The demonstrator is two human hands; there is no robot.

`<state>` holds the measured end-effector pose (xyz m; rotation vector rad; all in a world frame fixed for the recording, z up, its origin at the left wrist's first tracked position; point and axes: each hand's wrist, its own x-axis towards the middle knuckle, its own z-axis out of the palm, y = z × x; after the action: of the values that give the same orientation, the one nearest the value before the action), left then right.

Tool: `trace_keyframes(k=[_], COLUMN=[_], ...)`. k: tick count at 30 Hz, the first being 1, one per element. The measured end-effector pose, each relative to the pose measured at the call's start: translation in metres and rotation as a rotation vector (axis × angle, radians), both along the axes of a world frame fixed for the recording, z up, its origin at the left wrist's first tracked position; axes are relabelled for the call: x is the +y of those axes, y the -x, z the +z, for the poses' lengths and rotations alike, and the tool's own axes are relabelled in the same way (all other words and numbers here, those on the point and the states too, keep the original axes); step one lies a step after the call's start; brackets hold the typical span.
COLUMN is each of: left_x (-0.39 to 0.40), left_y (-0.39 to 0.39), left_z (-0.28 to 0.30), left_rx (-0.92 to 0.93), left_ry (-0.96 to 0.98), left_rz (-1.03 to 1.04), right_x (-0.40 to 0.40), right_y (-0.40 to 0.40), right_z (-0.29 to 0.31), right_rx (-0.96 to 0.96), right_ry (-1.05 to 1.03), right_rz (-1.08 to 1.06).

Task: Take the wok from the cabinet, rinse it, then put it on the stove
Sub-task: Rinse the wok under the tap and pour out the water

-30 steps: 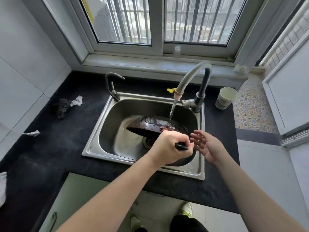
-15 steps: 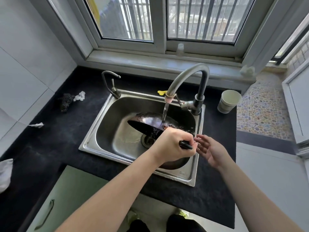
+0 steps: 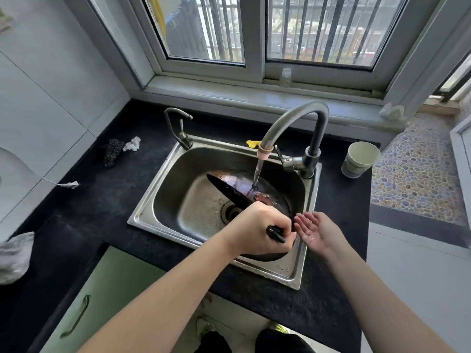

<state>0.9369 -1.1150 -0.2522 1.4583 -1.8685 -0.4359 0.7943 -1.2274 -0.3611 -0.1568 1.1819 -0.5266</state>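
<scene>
Rinsing the wok [image 3: 257, 189], tilted in the sink [image 3: 293, 272] under the tap [image 3: 293, 123]. Left hand [image 3: 257, 229] is clamping the grip on its handle [image 3: 275, 234]; right hand [image 3: 314, 229] is hovering spread, empty. Prob heavy, wet, slippery, so support w/ both hands.

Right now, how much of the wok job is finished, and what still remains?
Done: the wok is out of the cabinet and in the sink. In hand: the left hand grips its handle, tilting it under the running faucet; the right hand is open beside it. Left: finishing the rinse and setting it on the stove, which is not in view.
</scene>
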Motion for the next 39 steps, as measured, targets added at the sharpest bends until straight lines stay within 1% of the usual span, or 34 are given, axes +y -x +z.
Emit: trace_keyframes(k=[4, 7, 10, 13, 16, 19, 24, 27, 30, 32, 36, 37, 39], left_x=[0.011, 0.024, 0.032, 0.034, 0.031, 0.025, 0.013, 0.005, -0.001, -0.005, -0.013, -0.013, -0.011], left_y=[-0.016, -0.029, -0.044, -0.060, -0.077, -0.098, -0.126, -0.150, -0.170, -0.175, -0.178, -0.177, -0.171], left_z=[0.003, 0.002, -0.003, -0.004, 0.003, 0.011, 0.017, 0.023, 0.026, 0.027, 0.025, 0.025, 0.026], left_rx=[0.026, 0.064, 0.169, 0.284, 0.377, 0.504, 0.491, 0.530, 0.524, 0.549, 0.683, 0.683, 0.614], left_ry=[-0.021, -0.024, -0.022, -0.008, -0.018, -0.049, -0.115, -0.211, -0.294, -0.310, -0.299, -0.309, -0.329], left_rz=[0.009, 0.034, 0.095, 0.191, 0.306, 0.393, 0.281, 0.178, 0.061, 0.049, 0.101, 0.099, 0.070], right_x=[0.009, 0.021, 0.032, 0.042, 0.053, 0.065, 0.081, 0.092, 0.101, 0.105, 0.110, 0.110, 0.108], right_y=[-0.005, -0.011, -0.019, -0.023, -0.023, -0.021, -0.017, -0.013, -0.009, -0.008, -0.009, -0.010, -0.011], right_z=[0.002, 0.007, 0.011, 0.014, 0.018, 0.021, 0.024, 0.024, 0.022, 0.021, 0.021, 0.021, 0.020], right_rx=[0.017, 0.093, 0.169, 0.194, 0.186, 0.219, 0.249, 0.242, 0.242, 0.234, 0.231, 0.234, 0.235], right_ry=[0.040, 0.148, 0.271, 0.315, 0.262, 0.243, 0.230, 0.218, 0.221, 0.222, 0.224, 0.223, 0.223], right_rz=[0.077, 0.189, 0.247, 0.212, 0.115, 0.089, 0.008, -0.021, -0.058, -0.080, -0.093, -0.092, -0.091])
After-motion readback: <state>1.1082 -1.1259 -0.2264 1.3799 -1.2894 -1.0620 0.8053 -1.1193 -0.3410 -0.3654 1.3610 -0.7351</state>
